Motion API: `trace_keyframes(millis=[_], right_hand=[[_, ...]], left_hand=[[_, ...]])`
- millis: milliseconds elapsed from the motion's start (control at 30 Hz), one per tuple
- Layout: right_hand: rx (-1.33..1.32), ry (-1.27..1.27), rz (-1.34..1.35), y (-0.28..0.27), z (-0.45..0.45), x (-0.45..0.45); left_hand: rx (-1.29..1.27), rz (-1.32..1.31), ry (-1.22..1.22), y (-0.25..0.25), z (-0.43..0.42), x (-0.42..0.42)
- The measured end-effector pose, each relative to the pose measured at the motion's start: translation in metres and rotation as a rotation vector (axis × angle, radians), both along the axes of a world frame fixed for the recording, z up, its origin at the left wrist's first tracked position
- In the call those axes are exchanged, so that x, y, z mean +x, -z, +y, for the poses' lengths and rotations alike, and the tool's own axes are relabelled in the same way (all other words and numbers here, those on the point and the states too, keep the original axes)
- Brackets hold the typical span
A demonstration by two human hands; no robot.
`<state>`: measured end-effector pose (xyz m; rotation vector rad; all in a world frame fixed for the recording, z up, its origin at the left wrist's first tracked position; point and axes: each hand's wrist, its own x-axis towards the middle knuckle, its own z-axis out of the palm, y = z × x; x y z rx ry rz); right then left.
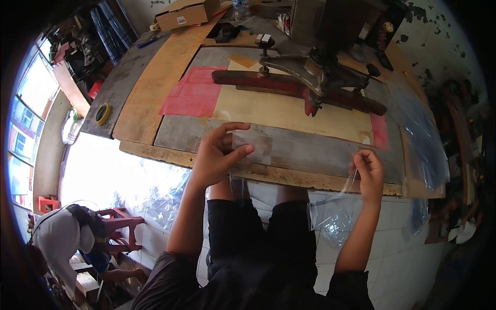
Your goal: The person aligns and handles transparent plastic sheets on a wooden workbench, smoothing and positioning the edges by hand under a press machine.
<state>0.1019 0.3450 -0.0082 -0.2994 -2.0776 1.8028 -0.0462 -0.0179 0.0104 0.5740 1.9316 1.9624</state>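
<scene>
My left hand [222, 155] is over the near edge of the work table, thumb and fingers apart, beside a small clear plastic piece [258, 149] lying on the grey plate [294, 150]. Further right, my right hand [368, 168] has its fingertips pinched on clear plastic film [336, 217] that hangs down past the table edge. Beyond both hands, a pale yellow sheet [268, 108] with red patches [194, 90] lies on the plate, under a dark red metal press bar [284, 85].
A tape roll [103, 113] and a cardboard box [186, 14] are on the table's left side. Clear plastic sheets [423, 139] lie at the right. Another person [67, 232] bends near a red stool [121, 227] at the lower left.
</scene>
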Motion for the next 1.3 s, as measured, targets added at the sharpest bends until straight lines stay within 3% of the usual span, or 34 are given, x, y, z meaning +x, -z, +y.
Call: trace_keyframes(millis=[300,467,667,867,1033,1133,1200,1233,1267,1300], right_hand=[[0.017,0.085,0.031,0.004,-0.003,0.002],[0.034,0.102,0.016,0.003,-0.001,0.002],[0.041,0.028,0.083,0.004,0.011,0.009],[0.153,-0.105,-0.092,-0.027,0.014,0.023],[0.483,0.135,-0.075,-0.069,-0.007,0.054],[0.453,0.248,0.083,-0.091,-0.017,0.076],[0.465,0.247,0.075,-0.109,-0.013,0.094],[0.587,0.260,0.123,-0.118,-0.012,0.100],[0.709,0.271,0.172,-0.130,-0.016,0.103],[1.037,0.305,0.290,-0.146,-0.022,0.101]], left_hand=[[0.174,-0.058,-0.050,0.003,0.002,0.007],[0.115,0.019,-0.056,0.007,-0.001,0.004],[0.177,-0.048,-0.014,0.003,-0.003,0.004],[0.249,0.004,0.031,0.015,-0.009,0.007],[0.196,0.007,0.075,0.015,-0.015,0.018],[0.337,-0.034,0.123,0.012,-0.017,0.048],[0.150,0.091,0.166,0.010,-0.023,0.067],[0.005,0.363,0.133,0.010,-0.027,0.072],[0.024,0.506,0.118,0.004,-0.027,0.081],[0.045,0.649,0.094,-0.002,-0.026,0.089]])
